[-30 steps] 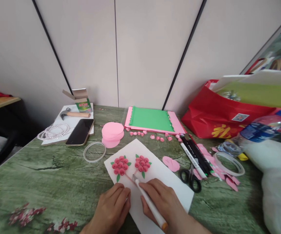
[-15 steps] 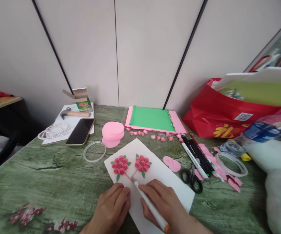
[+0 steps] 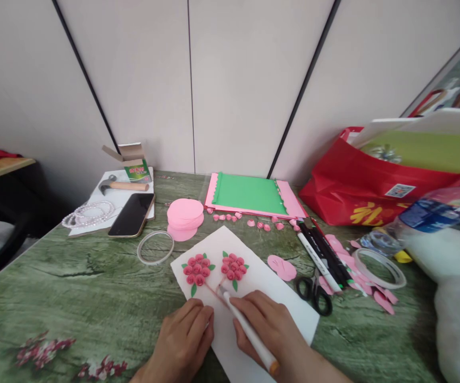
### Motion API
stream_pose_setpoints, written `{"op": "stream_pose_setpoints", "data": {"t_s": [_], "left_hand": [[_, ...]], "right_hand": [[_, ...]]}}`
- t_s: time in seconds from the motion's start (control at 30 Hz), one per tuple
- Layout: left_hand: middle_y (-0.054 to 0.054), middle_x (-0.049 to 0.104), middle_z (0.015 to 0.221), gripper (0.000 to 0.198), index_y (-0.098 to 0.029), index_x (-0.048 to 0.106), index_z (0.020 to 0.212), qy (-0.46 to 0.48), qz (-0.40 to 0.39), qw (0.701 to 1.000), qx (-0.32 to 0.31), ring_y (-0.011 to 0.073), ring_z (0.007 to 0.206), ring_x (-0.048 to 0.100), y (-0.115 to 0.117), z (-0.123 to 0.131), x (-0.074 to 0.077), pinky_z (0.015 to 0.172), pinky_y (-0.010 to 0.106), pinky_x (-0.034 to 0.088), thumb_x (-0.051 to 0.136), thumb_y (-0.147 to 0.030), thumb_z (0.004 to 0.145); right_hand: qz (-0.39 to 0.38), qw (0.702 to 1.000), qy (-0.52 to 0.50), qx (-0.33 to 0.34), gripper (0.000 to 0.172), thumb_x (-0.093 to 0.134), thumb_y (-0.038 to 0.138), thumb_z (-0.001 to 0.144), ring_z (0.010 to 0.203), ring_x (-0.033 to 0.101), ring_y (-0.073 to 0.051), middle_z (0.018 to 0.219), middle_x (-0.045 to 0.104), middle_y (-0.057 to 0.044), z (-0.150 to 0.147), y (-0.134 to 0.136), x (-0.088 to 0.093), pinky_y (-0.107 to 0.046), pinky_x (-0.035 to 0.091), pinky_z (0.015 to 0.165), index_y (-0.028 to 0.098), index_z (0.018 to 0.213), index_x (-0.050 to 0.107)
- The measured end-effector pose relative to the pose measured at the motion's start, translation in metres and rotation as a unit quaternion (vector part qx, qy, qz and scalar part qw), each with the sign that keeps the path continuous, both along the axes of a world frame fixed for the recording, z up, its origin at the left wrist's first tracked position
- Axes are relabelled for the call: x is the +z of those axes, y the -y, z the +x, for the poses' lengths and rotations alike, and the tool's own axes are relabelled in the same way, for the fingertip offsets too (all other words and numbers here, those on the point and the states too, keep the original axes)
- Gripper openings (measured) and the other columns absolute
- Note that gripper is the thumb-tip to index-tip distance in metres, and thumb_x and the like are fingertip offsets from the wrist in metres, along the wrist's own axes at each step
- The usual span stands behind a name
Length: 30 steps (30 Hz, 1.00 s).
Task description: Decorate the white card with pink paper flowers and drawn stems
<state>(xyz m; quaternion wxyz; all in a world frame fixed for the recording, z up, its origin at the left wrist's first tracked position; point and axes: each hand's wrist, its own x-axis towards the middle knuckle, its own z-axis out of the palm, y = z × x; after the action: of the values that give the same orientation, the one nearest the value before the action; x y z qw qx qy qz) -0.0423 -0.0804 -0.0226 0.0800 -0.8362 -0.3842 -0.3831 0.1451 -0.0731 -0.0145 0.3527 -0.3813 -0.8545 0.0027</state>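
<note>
My right hand (image 3: 267, 327) grips a white marker (image 3: 253, 338) with an orange end, its tip on the white sheet (image 3: 269, 287) just below two clusters of pink paper roses. The left cluster (image 3: 197, 269) and the right cluster (image 3: 234, 266) have green paper leaves around them. Thin reddish-brown lines run down from both clusters and come close together near the marker tip. At the sheet's lower left edge rests my left hand (image 3: 184, 335), fingers curled in; something small and pale shows by its fingertips, too small to name.
Black scissors (image 3: 314, 295), markers (image 3: 321, 255) and a tape roll (image 3: 379, 268) lie to the right, near a red bag (image 3: 357, 186) and bottle (image 3: 437, 210). Pink circles (image 3: 185, 218), another tape roll (image 3: 155, 248), a phone (image 3: 132, 215) and a hammer (image 3: 124, 185) are leftward. Green paper (image 3: 249, 192) lies behind.
My right hand and the marker have shifted slightly up and to the right. A line now extends further below the left cluster. My left hand has stayed in place.
</note>
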Motion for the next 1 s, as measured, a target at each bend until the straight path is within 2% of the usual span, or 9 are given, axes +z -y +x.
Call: {"op": "stream_pose_setpoints", "data": {"t_s": [0.2, 0.3, 0.6, 1.0], "left_hand": [[0.003, 0.065, 0.068, 0.014, -0.014, 0.055, 0.088, 0.0, 0.0, 1.0, -0.005, 0.0146, 0.066, 0.063, 0.0, 0.0, -0.001, 0.058, 0.022, 0.052, 0.042, -0.009, 0.086], [0.003, 0.065, 0.068, 0.014, -0.014, 0.055, 0.088, 0.0, 0.004, 1.0, -0.005, 0.0148, 0.067, 0.063, 0.0, 0.0, -0.002, 0.058, 0.022, 0.052, 0.042, -0.009, 0.086], [0.002, 0.064, 0.066, 0.015, -0.014, 0.054, 0.086, -0.007, 0.003, 1.0, -0.003, 0.0144, 0.066, 0.063, 0.0, 0.0, 0.001, 0.056, 0.022, 0.051, 0.04, -0.01, 0.088], [0.003, 0.065, 0.068, 0.014, -0.013, 0.054, 0.087, -0.003, 0.002, 1.0, -0.01, 0.0156, 0.066, 0.062, -0.001, 0.0, -0.001, 0.056, 0.023, 0.05, 0.041, -0.008, 0.087]], "right_hand": [[0.007, 1.0, 0.002, 0.006, 0.03, 0.048, 0.007, 0.075, 0.064, 0.06, -0.017, 0.073, 0.06, -0.006, 0.001, -0.001, -0.001, -0.025, 0.05, 0.05, 0.013, 0.104, 0.055], [0.015, 1.0, 0.009, -0.017, 0.029, 0.049, 0.007, 0.076, 0.063, 0.059, -0.017, 0.072, 0.06, -0.006, 0.001, -0.001, -0.001, -0.025, 0.05, 0.049, 0.013, 0.103, 0.056], [0.02, 1.0, 0.013, -0.004, 0.03, 0.053, 0.009, 0.071, 0.062, 0.06, -0.017, 0.074, 0.06, -0.004, -0.005, 0.003, -0.013, -0.025, 0.047, 0.046, 0.016, 0.101, 0.056], [0.015, 0.999, 0.033, -0.017, 0.028, 0.049, 0.009, 0.077, 0.062, 0.06, -0.018, 0.071, 0.061, -0.006, 0.002, -0.003, 0.004, -0.026, 0.048, 0.048, 0.013, 0.104, 0.055]]}}
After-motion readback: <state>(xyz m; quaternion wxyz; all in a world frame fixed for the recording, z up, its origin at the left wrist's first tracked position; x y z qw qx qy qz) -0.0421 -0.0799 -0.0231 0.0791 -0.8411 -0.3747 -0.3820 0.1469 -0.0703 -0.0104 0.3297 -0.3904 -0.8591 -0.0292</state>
